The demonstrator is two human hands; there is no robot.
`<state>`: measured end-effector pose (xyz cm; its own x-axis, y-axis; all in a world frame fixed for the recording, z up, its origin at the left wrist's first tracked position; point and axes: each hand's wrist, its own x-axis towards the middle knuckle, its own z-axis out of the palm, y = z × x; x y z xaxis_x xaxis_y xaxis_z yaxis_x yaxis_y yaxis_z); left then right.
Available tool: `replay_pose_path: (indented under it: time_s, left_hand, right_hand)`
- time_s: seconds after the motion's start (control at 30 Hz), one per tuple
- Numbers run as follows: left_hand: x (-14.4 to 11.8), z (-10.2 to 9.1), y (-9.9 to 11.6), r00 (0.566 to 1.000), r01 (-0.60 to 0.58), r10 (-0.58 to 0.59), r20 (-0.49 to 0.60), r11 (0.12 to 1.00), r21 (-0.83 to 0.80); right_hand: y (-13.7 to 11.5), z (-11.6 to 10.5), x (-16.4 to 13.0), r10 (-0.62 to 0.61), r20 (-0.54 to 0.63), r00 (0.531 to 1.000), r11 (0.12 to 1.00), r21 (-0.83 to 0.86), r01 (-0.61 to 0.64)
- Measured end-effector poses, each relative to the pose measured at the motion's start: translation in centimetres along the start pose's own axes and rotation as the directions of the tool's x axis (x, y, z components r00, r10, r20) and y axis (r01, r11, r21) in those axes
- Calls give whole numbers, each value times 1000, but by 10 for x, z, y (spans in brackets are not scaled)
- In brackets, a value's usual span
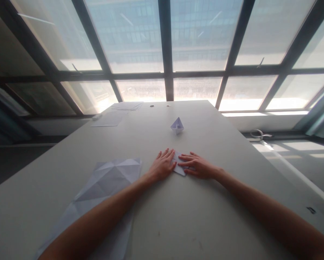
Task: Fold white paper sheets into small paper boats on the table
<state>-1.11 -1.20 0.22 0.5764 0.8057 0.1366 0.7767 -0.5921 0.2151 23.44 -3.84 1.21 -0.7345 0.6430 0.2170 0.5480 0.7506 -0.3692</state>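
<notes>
Creased sheet (107, 184) nearest; left hand (162, 166), right hand (198, 167) flat on folded paper (179, 168).

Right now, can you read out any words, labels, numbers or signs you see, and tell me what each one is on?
None can be read.
Small dark mark near the right edge of the table: too small and blurred to read.
Small folded paper under both hands, creased sheet, paper boat: no print visible.

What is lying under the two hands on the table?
A small folded white paper lies flat on the table, pressed by the left hand and right hand. Only its middle strip shows between them; the hands cover the rest, so its whole shape stays hidden.
</notes>
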Motion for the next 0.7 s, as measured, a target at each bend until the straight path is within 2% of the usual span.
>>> replay_pose_path:
  time_s: [0.23,0.37,0.43,0.57,0.7]
  left_hand:
    - [1,4,-3,994,90,-92,-64,995,-37]
    - [1,7,-6,989,92,-101,-105,992,-84]
    - [2,6,-7,986,50,-69,-152,990,-129]
    - [2,0,-2,963,-136,78,-259,968,-211]
    - [2,-3,3,962,-197,138,-234,947,-252]
  right_hand:
    - [5,4,2,63,-39,997,998,-14,-63]
    - [5,3,2,73,-37,997,997,-28,-74]
    - [5,3,2,71,-34,997,997,-35,-72]
    - [4,2,1,75,-49,996,996,-46,-77]
    - [7,2,1,91,-80,993,994,-51,-95]
